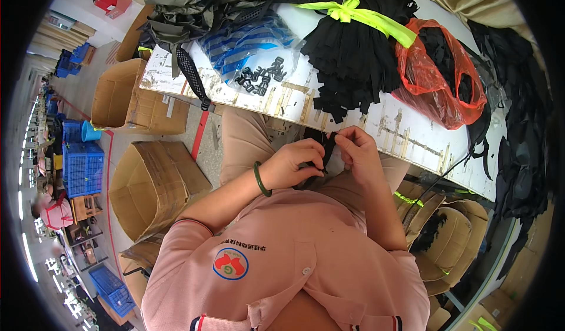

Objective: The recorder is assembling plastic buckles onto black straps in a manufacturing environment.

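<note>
In front of my lap, just under the table's front edge, both hands work on a narrow black strap [328,148]. My left hand [299,161], with a dark green bangle at its wrist, is closed, fingers curled round the strap's lower part. The fingertips of my right hand [356,148] pinch its upper end; any small part between them is too hidden to make out. On the table beyond lies a thick bundle of black straps [348,57], tied with a neon yellow band [376,22]. Several black plastic buckles [262,79] sit at the mouth of a blue-striped clear bag [250,42].
A red plastic bag [438,104] with black pieces stands right of the bundle. Dark olive fabric [206,1] is heaped at the back left. Open cardboard boxes [150,184] stand left of me, another box [453,242] at the right. Black fabric [521,154] hangs over the right side.
</note>
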{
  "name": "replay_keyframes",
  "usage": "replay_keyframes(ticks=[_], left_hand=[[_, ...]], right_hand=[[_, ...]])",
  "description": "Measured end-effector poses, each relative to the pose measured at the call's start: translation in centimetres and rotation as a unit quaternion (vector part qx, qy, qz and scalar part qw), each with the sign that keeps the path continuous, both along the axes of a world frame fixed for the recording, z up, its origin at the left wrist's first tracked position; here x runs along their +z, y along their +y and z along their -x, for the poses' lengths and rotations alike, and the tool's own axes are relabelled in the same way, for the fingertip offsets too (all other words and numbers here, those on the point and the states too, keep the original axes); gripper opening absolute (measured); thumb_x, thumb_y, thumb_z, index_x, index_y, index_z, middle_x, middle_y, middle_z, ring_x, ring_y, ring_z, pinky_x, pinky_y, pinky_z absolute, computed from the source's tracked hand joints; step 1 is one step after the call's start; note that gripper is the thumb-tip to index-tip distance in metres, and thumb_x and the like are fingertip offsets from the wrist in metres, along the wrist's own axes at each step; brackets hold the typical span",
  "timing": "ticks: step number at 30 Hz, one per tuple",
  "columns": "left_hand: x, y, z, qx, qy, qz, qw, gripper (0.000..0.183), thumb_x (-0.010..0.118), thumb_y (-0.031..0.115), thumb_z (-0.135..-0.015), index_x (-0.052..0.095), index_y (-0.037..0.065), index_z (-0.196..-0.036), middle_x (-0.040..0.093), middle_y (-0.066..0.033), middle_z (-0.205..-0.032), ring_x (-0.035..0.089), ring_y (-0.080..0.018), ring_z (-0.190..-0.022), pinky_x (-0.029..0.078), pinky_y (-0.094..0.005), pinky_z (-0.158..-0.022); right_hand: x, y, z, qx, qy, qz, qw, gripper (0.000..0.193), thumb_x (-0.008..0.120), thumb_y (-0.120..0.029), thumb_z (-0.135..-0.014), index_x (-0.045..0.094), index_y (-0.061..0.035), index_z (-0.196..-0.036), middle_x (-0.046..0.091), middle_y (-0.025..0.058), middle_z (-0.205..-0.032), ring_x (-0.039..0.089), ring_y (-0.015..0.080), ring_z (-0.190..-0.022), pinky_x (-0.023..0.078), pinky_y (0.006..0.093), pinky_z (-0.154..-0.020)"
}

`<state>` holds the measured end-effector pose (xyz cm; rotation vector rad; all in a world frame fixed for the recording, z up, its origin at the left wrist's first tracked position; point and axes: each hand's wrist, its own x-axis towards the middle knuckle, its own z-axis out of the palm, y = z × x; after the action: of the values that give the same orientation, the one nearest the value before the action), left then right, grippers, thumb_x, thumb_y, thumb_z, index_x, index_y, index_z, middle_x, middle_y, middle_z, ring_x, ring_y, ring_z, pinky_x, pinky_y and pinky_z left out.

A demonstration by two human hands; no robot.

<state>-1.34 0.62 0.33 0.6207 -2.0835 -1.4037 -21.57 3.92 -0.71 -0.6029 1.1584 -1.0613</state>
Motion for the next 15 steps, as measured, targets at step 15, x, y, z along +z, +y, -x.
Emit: replay_keyframes(ticks=[15], left_hand=[[-3.5, -0.5, 0.8, -0.097, 0.194, -0.648, 0.73, 0.025, 0.053, 0.02, -0.09, 0.057, -0.001, -0.104, 0.06, -0.0087, -0.098, 0.059, -0.018, -0.086, 0.047, -0.0308, -0.079]], right_hand=[[0.0, 0.3, -1.6, 0.01, -0.167, 0.082, 0.983, 0.011, 0.056, 0.003, -0.083, 0.056, -0.0028, -0.093, 0.062, 0.0052, -0.081, 0.046, 0.0063, -0.052, 0.032, 0.0183, -0.044]])
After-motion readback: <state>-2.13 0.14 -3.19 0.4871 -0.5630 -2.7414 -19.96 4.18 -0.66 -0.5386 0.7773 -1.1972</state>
